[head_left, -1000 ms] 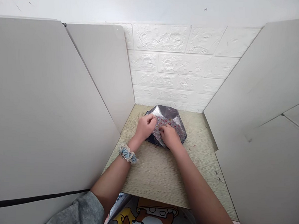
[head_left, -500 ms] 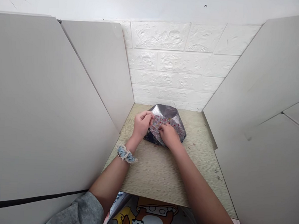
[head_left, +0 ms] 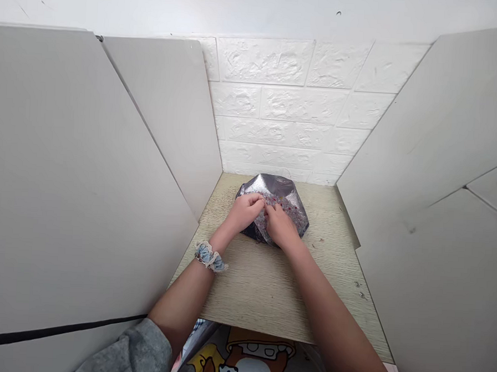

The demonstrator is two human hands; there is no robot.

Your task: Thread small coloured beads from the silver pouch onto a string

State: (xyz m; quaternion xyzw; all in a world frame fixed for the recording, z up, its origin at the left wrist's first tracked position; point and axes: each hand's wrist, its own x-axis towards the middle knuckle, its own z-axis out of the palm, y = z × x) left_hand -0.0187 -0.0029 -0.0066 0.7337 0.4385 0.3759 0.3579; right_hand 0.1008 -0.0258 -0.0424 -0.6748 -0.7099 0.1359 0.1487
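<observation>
A crumpled silver foil bag (head_left: 284, 189) lies open at the far end of the wooden table (head_left: 264, 287), with many small coloured beads (head_left: 293, 208) inside it. My left hand (head_left: 246, 212) rests on the bag's near left part, its fingers curled and pinched together over the beads. My right hand (head_left: 280, 225) lies beside it, fingertips pressed down among the beads and nearly touching the left fingers. What either hand pinches is too small to make out. A blue scrunchie (head_left: 210, 256) circles my left wrist.
Grey panels (head_left: 85, 188) wall in the table on the left, and another grey panel (head_left: 432, 179) on the right, with a white brick wall (head_left: 286, 110) behind. A few tiny bits (head_left: 360, 286) lie near the right edge. A cartoon-printed cloth (head_left: 248, 358) shows below the near edge.
My left hand has shifted right, back over the beads, closing the gap to my right hand. The bag has stayed in place.
</observation>
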